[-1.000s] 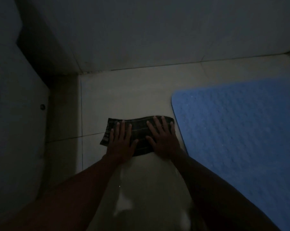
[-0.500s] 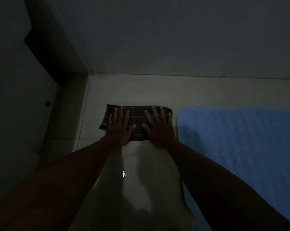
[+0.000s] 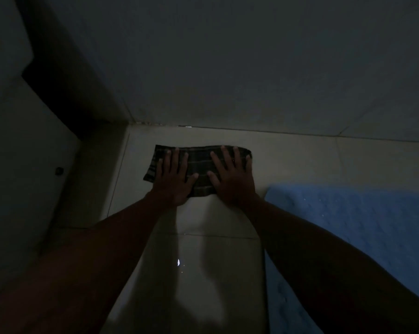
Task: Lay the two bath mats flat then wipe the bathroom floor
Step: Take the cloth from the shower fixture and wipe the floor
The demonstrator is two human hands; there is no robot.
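A dark checked cloth lies folded on the pale tiled floor, close to the wall. My left hand presses flat on its left half, fingers straight and spread. My right hand presses flat on its right half in the same way. A blue bumpy bath mat lies flat on the floor to the right, its near-left corner just right of my right wrist. Only one mat is in view.
A wall rises right behind the cloth. At the left stands a pale door or panel with a small dark knob, beside a dark recess. The tiles between my arms shine wet. The room is dim.
Both hands have pushed the cloth forward over the tiles towards the wall. The view has swung, so the blue mat now sits lower at the right.
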